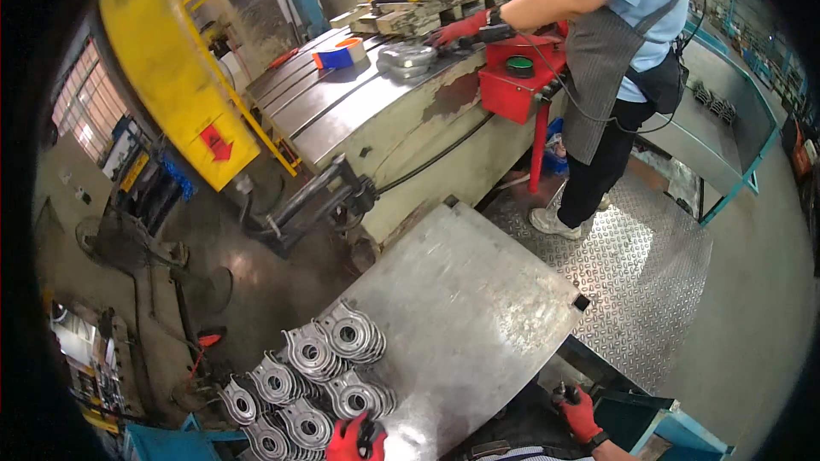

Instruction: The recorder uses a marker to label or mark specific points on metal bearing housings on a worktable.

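Note:
My left hand (346, 442), in a red glove, is at the lower edge beside stacks of metal ring-shaped parts (348, 335). Its fingers are curled, with something dark between them that I cannot make out. The parts have round center holes and small lugs, and stand in several nested piles on the near left of a flat metal table (457, 277). My right hand (582, 417), also red-gloved, is off the table's near right edge by my body. Its fingers close around a small dark thing whose kind I cannot tell.
A co-worker (628, 26) in a blue shirt and striped apron stands across, one red-gloved hand by shiny metal pieces (406, 60) on a machine bed (295, 90). A red control box (517, 90) with a green button stands there. A yellow panel (166, 60) rises left; treadplate flooring (632, 265) lies right.

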Motion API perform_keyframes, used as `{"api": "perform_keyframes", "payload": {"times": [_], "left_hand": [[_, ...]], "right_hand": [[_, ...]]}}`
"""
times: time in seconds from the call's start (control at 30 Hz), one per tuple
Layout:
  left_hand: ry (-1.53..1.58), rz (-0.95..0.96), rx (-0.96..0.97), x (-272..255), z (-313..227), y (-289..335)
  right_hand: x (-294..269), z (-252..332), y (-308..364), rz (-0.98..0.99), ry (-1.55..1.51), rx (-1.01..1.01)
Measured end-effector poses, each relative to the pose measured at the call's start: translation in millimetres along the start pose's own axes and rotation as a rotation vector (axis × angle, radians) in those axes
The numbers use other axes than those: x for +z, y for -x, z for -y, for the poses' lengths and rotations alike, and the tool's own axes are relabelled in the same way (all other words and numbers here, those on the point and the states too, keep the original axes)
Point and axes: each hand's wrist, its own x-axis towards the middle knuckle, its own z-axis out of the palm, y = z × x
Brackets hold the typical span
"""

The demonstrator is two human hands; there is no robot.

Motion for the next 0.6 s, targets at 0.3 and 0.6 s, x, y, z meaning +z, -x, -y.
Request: {"api": "perform_keyframes", "payload": {"times": [0.3, 0.6], "left_hand": [[0.083, -0.058, 0.362, 2.1, -169.8, -201.7], [-0.161, -0.388, 0.634, 42.0, -195.0, -480.9]], "right_hand": [[-73.2, -95.0, -28.2, -0.117, -0.010, -0.017], [-140.5, -78.5, -33.5, -0.228, 0.092, 0.090]]}}
